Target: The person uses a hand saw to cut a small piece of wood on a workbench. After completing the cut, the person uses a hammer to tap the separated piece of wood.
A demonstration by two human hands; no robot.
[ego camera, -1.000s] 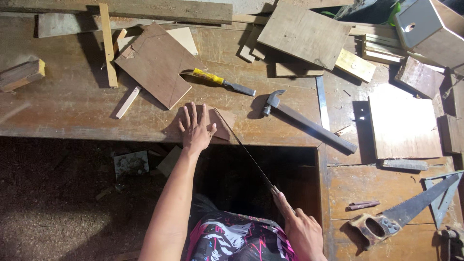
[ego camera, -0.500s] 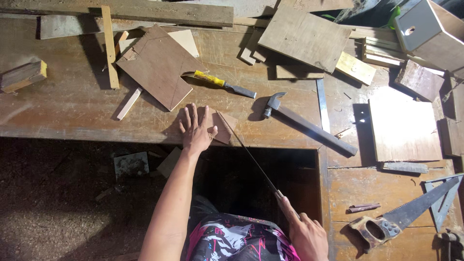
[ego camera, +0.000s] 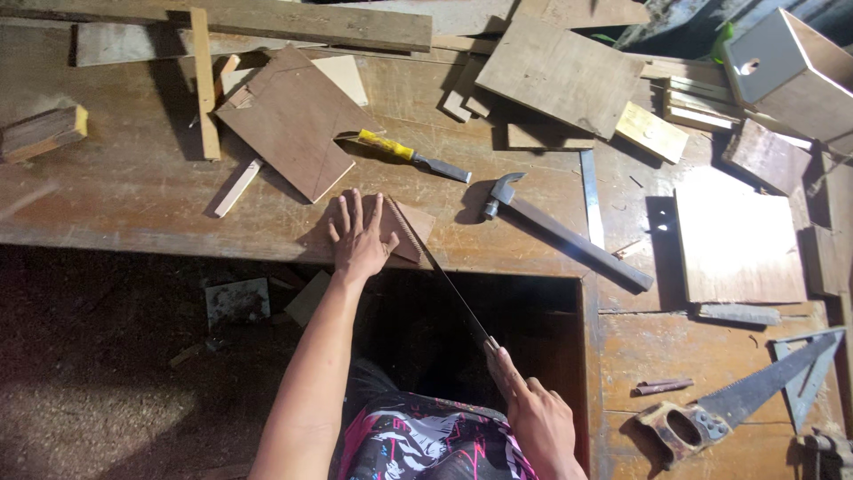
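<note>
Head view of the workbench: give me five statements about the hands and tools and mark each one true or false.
1. The left hand lies flat on a small wooden board at the workbench edge. True.
2. The right hand grips a hammer. False: it holds a thin saw whose blade meets the board.
3. The hammer lies unheld on the bench. True.
4. The yellow-handled chisel is in the left hand. False: it lies beyond it, untouched.
5. A second handsaw lies at the right. True.
</note>
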